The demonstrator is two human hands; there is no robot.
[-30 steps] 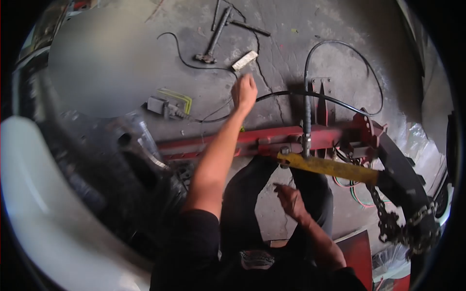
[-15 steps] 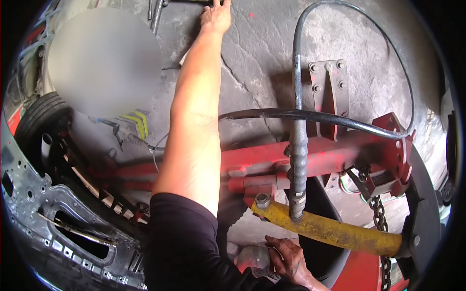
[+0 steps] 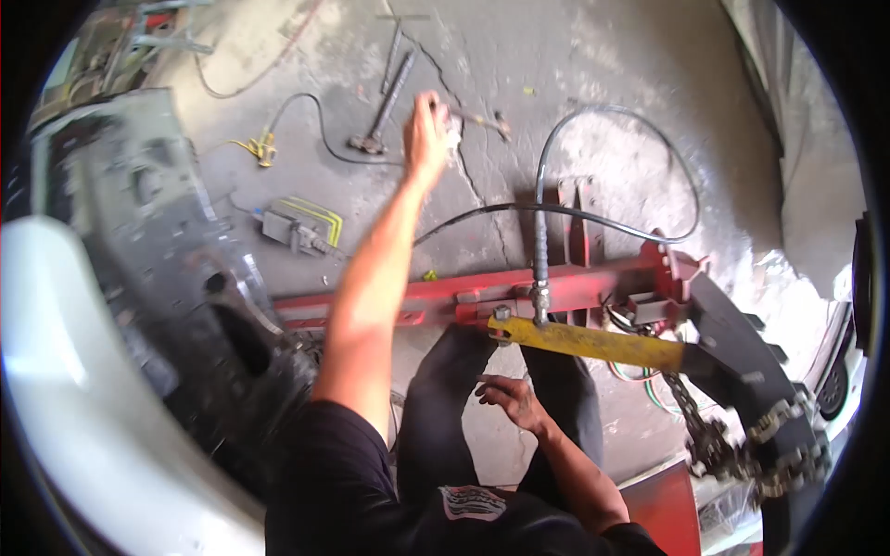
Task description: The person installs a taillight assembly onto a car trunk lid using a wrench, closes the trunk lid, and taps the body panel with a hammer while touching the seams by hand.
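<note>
My left hand (image 3: pixel 426 144) is stretched forward over the floor, its fingers closed around the handle of a small hammer (image 3: pixel 482 122), whose head points right. A pale block (image 3: pixel 454 135) shows partly behind this hand. To its left lies a larger hammer (image 3: pixel 394 93) with a long dark handle. My right hand (image 3: pixel 512 402) hangs in front of my body between my knees, holding nothing, with its fingers loosely apart. Just above it is the bolted end of a yellow bar (image 3: pixel 593 341).
A red steel beam (image 3: pixel 426 293) crosses before my knees. A black hose (image 3: pixel 640 139) loops above it. Heavy chain (image 3: pixel 714 445) wraps a black arm (image 3: pixel 742 324) at the right. Car body parts (image 3: pixel 148 222) stand at the left, near a grey tool (image 3: pixel 287 229) and a yellow clamp (image 3: pixel 264 148).
My left hand has reached forward, closed on the small hammer and brought it nearer. My right hand stays near my knees. The view dipped closer, then moved back.
</note>
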